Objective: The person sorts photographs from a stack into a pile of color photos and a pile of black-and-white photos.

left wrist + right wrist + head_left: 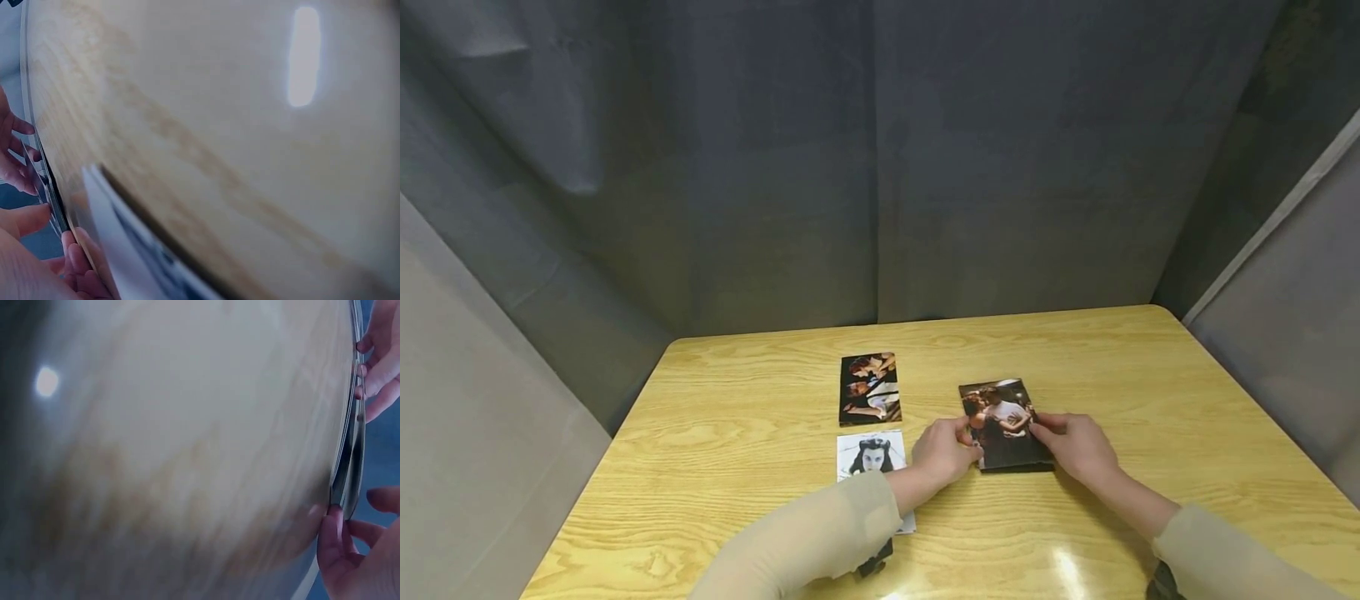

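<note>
A small stack of photo prints (1006,442) lies right of the table's middle, a couple in a dim room on its top print. My left hand (942,452) pinches the stack's left edge, thumb above and fingers low at the side, as the left wrist view shows. At the opposite edge my right hand (1081,448) holds the prints, its fingertips (336,515) against the edge. The top print bows slightly away from those below in the right wrist view. Under my left forearm, a black-and-white portrait print (872,456) is partly hidden by the sleeve.
Behind the portrait lies another colour print (870,389), turned sideways. The wood-grain table (737,417) has rounded far corners. Dark grey cloth (775,183) hangs along its back edge, and paler panels (467,433) stand at both sides.
</note>
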Motion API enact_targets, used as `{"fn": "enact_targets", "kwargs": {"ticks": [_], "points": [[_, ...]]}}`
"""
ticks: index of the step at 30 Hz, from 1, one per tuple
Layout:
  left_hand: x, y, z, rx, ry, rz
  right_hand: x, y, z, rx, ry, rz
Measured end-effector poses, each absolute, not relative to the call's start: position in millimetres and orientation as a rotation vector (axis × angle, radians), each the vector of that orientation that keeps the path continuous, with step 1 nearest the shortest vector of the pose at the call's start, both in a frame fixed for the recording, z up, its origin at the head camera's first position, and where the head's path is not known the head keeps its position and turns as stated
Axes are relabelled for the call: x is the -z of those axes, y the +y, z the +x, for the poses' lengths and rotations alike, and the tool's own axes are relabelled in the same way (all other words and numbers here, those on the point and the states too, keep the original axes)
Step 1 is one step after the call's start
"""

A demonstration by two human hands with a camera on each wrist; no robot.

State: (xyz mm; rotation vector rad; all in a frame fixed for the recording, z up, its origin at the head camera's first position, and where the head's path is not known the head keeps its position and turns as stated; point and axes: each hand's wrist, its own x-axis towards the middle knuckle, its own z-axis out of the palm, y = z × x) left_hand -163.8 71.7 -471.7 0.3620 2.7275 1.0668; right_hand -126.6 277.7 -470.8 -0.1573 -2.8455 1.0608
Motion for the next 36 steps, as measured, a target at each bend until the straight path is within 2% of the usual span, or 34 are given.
{"fn": "enact_targets", "kwargs": {"ticks": [11,36], "points": [[468.4,70.9,-162.1,-1.078,2.715,0.395,467.9,272.3,-123.7,-1.033,-2.882,-0.219],[469.9,68.7,-162.1,-1.166,2.654,0.418,468.7,273.5,-121.6,-1.235,-2.847,-0.155]]}}
